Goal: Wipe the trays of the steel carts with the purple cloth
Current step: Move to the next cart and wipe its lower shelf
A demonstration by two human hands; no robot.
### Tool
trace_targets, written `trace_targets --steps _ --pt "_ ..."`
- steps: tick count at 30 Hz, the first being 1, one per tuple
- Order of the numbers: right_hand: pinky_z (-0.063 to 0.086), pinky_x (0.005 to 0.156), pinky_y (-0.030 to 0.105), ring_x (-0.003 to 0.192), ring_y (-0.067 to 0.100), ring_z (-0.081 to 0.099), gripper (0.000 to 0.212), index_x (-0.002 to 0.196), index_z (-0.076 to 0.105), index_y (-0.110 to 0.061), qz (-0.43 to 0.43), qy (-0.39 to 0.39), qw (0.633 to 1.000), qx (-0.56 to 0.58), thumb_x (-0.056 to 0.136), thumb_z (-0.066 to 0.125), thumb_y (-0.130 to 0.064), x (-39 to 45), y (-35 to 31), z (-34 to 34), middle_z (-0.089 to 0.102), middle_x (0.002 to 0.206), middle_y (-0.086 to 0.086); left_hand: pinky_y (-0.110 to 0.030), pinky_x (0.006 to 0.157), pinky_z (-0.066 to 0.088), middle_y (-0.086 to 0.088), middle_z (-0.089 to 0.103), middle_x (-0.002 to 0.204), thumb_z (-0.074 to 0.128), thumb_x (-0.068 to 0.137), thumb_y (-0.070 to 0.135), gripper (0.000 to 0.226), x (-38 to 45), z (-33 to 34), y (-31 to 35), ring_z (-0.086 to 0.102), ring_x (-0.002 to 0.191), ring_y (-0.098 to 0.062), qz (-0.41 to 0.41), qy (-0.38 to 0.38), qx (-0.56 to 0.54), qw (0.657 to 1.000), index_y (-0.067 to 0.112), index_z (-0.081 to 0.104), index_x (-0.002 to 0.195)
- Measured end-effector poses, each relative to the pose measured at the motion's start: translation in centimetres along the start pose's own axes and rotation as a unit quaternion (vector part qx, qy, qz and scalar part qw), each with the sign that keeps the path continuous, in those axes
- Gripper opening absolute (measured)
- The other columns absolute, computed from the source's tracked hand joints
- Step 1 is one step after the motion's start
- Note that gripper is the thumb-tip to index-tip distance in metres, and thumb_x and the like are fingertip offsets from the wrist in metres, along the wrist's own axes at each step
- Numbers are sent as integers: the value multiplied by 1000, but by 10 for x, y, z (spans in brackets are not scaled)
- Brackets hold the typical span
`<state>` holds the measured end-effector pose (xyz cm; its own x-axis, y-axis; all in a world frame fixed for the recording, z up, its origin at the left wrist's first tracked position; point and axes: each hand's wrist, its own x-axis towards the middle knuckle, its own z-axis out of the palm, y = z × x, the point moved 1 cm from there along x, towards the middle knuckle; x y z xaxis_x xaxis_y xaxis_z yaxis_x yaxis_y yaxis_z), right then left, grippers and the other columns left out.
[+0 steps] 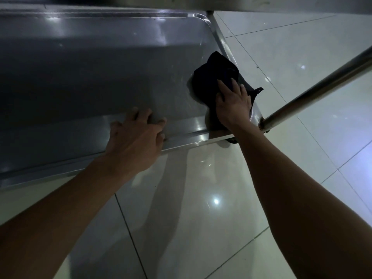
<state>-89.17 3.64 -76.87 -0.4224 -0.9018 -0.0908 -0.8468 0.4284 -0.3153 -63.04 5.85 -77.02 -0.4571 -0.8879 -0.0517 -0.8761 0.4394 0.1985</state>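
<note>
Under the right hand (233, 103), purple cloth (213, 77) on tray (100, 77)

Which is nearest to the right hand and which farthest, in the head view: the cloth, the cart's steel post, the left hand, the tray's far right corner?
1. Cloth, under the right hand.
2. Steel post, just to its right.
3. Left hand, on the tray's near rim.
4. Far right corner, at the tray's back.
</note>
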Motion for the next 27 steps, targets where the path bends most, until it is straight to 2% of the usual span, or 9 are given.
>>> trace_targets --steps 3,5,7,9,13,15,20,24,27 --pt "6 124 49 154 29 6 50 155 29 -42 -12 -7 1000 6 105 32 -38 -2 -14 6 15 168 -1 -58 98 46 -1 46 147 41 92 53 51 -4 -5 -13 38 138 -33 21 -5 -37 999 34 56 136" --pt "7 124 48 154 29 7 50 155 29 -43 -25 -14 1000 4 105 32 -38 -4 -30 13 15 168 -1 -55 104 43 -2 45 149 48 93 50 49 -9 -8 -28 38 140 -30 19 -9 -73 997 29 58 137" --pt "8 124 50 154 30 7 50 154 29 -42 -43 -23 999 4 105 33 -38 -6 -51 23 15 168 0 -53 108 40 -6 48 146 55 93 44 46 -18 -13 -52 41 138 -31 -16 14 -96 995 23 63 132" --pt "9 124 51 154 30 6 50 155 29 -42 -65 -30 997 4 105 34 -38 -9 -76 33 15 168 0 -52 107 40 -8 52 143 57 92 42 42 -31 -22 -80 44 134 -34 -77 41 -71 994 23 65 128" --pt "8 123 51 154 31 6 49 154 31 -42 -119 -44 992 1 105 34 -38 -19 -140 57 15 168 1 -51 101 43 -10 55 136 59 90 42 43 -63 -40 -134 47 125 -38 -158 32 0 987 29 61 131" --pt "7 123 51 154 30 5 49 154 30 -43 -143 -55 988 3 105 34 -39 -26 -174 70 15 168 0 -50 101 42 -8 52 139 57 92 44 44 -75 -42 -152 45 125 -37 -161 16 10 987 33 58 134" --pt "5 123 51 154 28 4 49 153 32 -45 -221 -82 972 3 104 35 -40 -44 -248 100 14 168 -2 -53 111 32 -3 35 155 44 97 50 50 -87 -35 -168 29 141 -32 -144 -18 -1 989 38 43 146" --pt "4 123 48 155 25 2 48 152 32 -48 -283 -110 953 3 104 33 -42 -55 -286 118 14 168 -6 -52 105 37 -3 35 151 40 97 51 52 -91 -34 -167 33 136 -31 -132 -4 37 990 38 39 147" --pt "7 124 48 155 25 4 47 153 32 -45 -307 -107 946 -5 105 32 -43 -53 -286 119 15 168 -5 -52 105 38 -4 33 151 41 97 52 53 -92 -35 -170 32 136 -31 -138 -8 31 990 38 38 148"
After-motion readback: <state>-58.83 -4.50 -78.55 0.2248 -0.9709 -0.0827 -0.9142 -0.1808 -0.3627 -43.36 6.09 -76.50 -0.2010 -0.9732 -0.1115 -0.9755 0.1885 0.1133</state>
